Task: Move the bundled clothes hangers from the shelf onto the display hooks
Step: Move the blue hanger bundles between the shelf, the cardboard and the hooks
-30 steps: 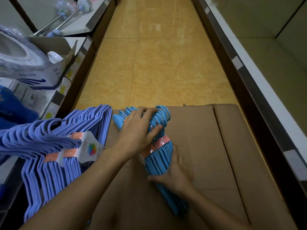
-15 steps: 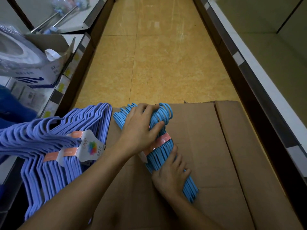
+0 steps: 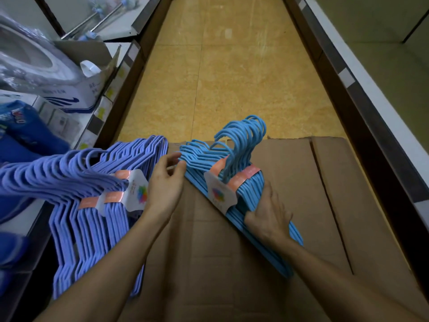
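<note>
Head view. Sky-blue bundle of thin coated clothes hangers (image 3: pixel 241 182), banded with a pinkish paper strap and a white label card, lying diagonally across the far-left part of a closed brown cardboard carton (image 3: pixel 325 205), hooks raised toward its far edge. Right hand (image 3: pixel 269 217) closed around the lower run of the bundle, thumb under, fingers over: firm hold. Left hand (image 3: pixel 166 182) narrow, thumb and forefinger pinching at the shoulder ends near the carton's left edge. Second bundle, lavender-purple hangers (image 3: pixel 76 194) with a matching strap and card, just off the carton's left edge, against the left shelf (image 3: pixel 25 219); support unclear. No display hooks visible.

Step judged: gathering the blue bundle for a lift. Advisable: shift left grip under the strap near the hook necks, keep hooks aligned, raise level to avoid fanning, steer clear of the purple bundle to prevent snagging.
</note>
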`<state>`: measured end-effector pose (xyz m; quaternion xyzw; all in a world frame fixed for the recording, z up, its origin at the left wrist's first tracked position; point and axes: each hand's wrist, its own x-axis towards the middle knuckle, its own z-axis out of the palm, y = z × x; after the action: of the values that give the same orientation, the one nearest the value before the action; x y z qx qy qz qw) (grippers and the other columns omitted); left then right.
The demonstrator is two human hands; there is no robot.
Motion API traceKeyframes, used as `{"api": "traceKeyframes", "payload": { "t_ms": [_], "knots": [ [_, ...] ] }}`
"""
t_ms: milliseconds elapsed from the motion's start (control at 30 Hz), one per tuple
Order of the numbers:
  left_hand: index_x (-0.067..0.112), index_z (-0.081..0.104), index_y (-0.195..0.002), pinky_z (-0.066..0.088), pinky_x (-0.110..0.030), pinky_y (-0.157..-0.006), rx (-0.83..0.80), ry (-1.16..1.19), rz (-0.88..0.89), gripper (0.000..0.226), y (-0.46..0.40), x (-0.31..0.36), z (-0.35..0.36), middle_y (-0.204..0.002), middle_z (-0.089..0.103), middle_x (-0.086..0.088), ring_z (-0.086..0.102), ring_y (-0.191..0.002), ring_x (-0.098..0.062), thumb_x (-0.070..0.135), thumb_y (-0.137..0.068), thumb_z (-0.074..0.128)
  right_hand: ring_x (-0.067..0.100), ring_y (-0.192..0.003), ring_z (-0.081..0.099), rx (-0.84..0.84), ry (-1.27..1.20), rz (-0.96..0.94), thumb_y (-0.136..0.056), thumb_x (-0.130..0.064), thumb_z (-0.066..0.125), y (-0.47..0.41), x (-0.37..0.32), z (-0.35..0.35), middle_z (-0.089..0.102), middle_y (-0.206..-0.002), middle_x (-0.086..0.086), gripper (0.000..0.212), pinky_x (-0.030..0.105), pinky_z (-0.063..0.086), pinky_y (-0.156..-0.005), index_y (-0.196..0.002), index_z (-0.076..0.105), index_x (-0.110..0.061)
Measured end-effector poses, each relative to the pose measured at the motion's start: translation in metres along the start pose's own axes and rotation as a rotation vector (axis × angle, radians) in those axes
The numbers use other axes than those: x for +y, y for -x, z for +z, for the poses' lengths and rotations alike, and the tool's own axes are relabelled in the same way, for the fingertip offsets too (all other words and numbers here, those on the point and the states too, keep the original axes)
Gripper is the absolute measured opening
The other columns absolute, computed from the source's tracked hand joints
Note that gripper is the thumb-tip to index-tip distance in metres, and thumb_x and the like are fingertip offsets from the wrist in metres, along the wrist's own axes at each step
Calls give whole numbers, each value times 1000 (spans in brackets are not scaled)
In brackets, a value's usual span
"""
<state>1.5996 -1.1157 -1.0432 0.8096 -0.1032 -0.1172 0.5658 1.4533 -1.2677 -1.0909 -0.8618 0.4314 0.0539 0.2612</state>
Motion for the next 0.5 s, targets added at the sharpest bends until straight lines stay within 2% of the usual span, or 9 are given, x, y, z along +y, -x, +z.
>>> {"api": "traceKeyframes", "payload": {
  "t_ms": [100,233,300,367,433,500],
  "knots": [
    [29,55,-113,47,-42,-104,12,53,-145,16,-2,-8,4,-106,60,16,61,-103,-7,27,-97,59,35,-123,48,-19,-62,-30,-78,-24,61,-5,-2,-19,42,-144,9,92,58,35,-105,-154,9,-18],
    [29,52,-116,47,-45,-105,-30,142,-315,42,-4,-6,3,-121,63,-2,60,-116,-20,46,-80,65,32,-106,57,-22,-234,-95,-67,-31,58,-12,-9,-46,54,-121,4,80,55,48,-93,-141,26,-25],
    [18,48,-133,48,-41,-103,-54,240,-386,54,-3,-2,4,-131,58,-9,59,-118,-24,40,-88,67,25,-94,60,-46,-335,-126,-71,-26,60,-13,-14,-60,56,-107,1,69,46,53,-83,-134,31,-28],
    [7,38,-145,48,-40,-103,-88,351,-464,65,-3,0,3,-139,52,-16,56,-122,-31,35,-93,66,18,-81,58,-73,-418,-161,-80,-12,62,-13,-17,-73,56,-96,1,60,33,49,-67,-130,35,-30],
    [5,35,-149,47,-39,-103,-139,488,-516,74,-5,1,1,-145,45,-27,46,-133,-40,36,-90,69,16,-71,54,-101,-480,-192,-81,-4,60,-11,-21,-85,55,-86,2,54,29,45,-59,-123,39,-32],
    [10,45,-144,48,-35,-101,-176,634,-512,69,-6,8,-3,-142,53,-19,49,-133,-32,37,-87,72,15,-65,48,-137,-533,-206,-80,0,60,-9,-25,-94,49,-81,4,45,26,42,-54,-113,48,-28]
  ]
}}
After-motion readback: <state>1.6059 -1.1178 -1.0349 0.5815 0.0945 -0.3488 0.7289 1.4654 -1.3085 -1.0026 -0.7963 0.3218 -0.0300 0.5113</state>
